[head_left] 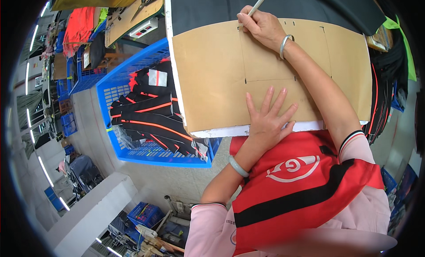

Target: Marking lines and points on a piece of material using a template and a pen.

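A large brown cardboard pattern sheet (208, 75) lies over black fabric (208, 9) on the table in front of me. Thin pencil-like lines and short dark marks form a rectangle on the sheet. My right hand (262, 29) is closed around a slim whitish marking pen (256, 5), its tip hidden by the fingers near a mark at the sheet's far edge. Flat on the near part of the cardboard rests my left hand (270, 117), fingers spread, holding nothing. Each wrist wears a bangle.
Left of the table stands a blue plastic crate (119, 153) full of black pieces with orange stripes. Scissors (144, 2) and a white power strip (144, 28) are at a wooden table, upper left. More dark garments (380, 102) hang at the right. A white beam (93, 212) crosses the lower left.
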Demonstrator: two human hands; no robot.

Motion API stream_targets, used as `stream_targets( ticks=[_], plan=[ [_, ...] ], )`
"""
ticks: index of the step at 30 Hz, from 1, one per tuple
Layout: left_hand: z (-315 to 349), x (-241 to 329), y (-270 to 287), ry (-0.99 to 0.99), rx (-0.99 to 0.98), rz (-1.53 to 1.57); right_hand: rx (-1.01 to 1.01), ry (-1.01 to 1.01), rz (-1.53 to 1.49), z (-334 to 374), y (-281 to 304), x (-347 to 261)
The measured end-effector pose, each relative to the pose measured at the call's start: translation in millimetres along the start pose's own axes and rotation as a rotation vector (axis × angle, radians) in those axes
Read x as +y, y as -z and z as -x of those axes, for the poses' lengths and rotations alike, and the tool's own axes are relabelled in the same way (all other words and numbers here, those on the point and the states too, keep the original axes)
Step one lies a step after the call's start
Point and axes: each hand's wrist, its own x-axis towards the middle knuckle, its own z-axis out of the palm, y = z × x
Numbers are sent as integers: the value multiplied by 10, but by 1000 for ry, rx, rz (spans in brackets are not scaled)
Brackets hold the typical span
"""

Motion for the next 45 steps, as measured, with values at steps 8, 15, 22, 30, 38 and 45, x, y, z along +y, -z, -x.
stream_targets(
  ticks=[8, 15, 22, 30, 38, 45],
  plan=[
    [-3, 22, 4, -13, 6, -21, 95, 71, 87, -2, 8, 68],
    [16, 19, -24, -13, 15, -23, 52, 25, -372, 368, 33, 7],
    [-22, -6, -26, -9, 63, -6, -121, 192, -110, 1043, -13, -225],
    [1, 10, -26, -18, 62, 10, -229, 210, 18, 1025, -20, -203],
    [6, 6, -6, -15, 62, 8, -186, 239, 48, 1006, -39, -245],
    [-45, 14, 15, -26, 20, -19, -113, -215, -792, 1200, 252, -72]
  ],
)
